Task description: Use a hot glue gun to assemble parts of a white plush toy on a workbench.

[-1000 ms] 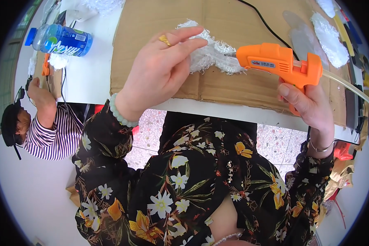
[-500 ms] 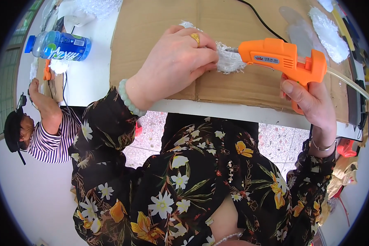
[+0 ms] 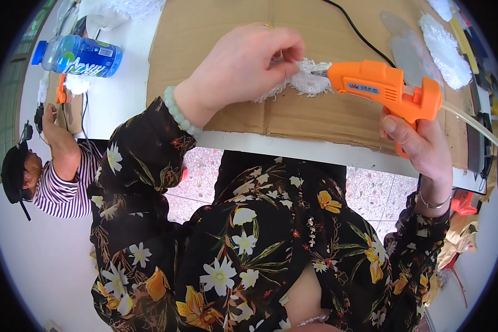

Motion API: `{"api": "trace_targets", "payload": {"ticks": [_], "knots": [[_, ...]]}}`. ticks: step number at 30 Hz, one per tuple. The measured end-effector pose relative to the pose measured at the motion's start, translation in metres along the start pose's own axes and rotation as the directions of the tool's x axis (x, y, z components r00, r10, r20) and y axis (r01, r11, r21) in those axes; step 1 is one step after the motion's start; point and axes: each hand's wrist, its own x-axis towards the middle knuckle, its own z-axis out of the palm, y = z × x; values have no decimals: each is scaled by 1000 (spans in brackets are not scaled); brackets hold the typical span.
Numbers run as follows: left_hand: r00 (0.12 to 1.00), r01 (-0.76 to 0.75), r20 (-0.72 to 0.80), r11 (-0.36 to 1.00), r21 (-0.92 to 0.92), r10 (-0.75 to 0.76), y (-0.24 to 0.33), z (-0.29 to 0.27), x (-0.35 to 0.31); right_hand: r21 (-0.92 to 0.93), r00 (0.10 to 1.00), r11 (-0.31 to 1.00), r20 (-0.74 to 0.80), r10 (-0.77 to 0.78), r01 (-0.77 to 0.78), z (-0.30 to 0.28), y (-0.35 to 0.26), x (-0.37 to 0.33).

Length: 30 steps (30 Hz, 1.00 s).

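An orange hot glue gun [image 3: 371,83] sits in my right hand [image 3: 418,138], its fingers wrapped round the handle. The gun's metal nozzle points left and meets a white fluffy fabric piece [image 3: 310,82] on the cardboard. A pale glue stick [image 3: 465,115] sticks out of the gun's back end. My left hand [image 3: 243,69] is bent over the left part of the fluffy piece, thumb and forefinger pinched close to it. The hand hides some of that piece, and the exact spot of the pinch is hard to make out.
Brown cardboard [image 3: 205,33] covers the white table [image 3: 110,110]. A blue-capped bottle [image 3: 86,58] lies at the left. Another white fluffy piece [image 3: 445,50] rests at the far right. A black cord [image 3: 357,30] runs behind the gun. A person in a striped top [image 3: 66,191] works at the left.
My left hand has lifted and rolled slightly, baring more of the fluffy piece beneath its fingers. The glue gun has shifted a little right and down, its nozzle still at the piece.
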Motion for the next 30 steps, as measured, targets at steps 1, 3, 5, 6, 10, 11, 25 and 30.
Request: {"api": "trace_targets", "payload": {"ticks": [1,3,5,6,10,11,25,30], "knots": [[993,117,47,985,-130,-112,1,-5,0,-51,999,998,-12,-31,30,2,-2,0],[974,223,111,938,-266,-200,-4,-2,0,-109,998,993,-38,-51,46,2,2,-1],[970,187,-37,830,-525,-242,-9,-2,-2,-231,994,969,-34,-101,91,3,7,-2],[969,187,-42,833,-521,-244,-9,-9,-6,-231,994,968,-30,-107,97,4,7,-1],[942,91,-265,917,-389,-206,1,-31,-28,-224,993,969,-28,-115,106,5,1,1],[923,116,-312,934,-337,-227,5,-33,-35,-196,992,974,-18,-121,115,6,0,2],[723,423,-408,824,-377,-558,-12,-53,-108,-66,996,998,84,24,-19,-2,-8,6],[631,246,-433,696,-674,-643,19,-33,-121,-72,996,997,84,-9,15,1,-9,7]]}}
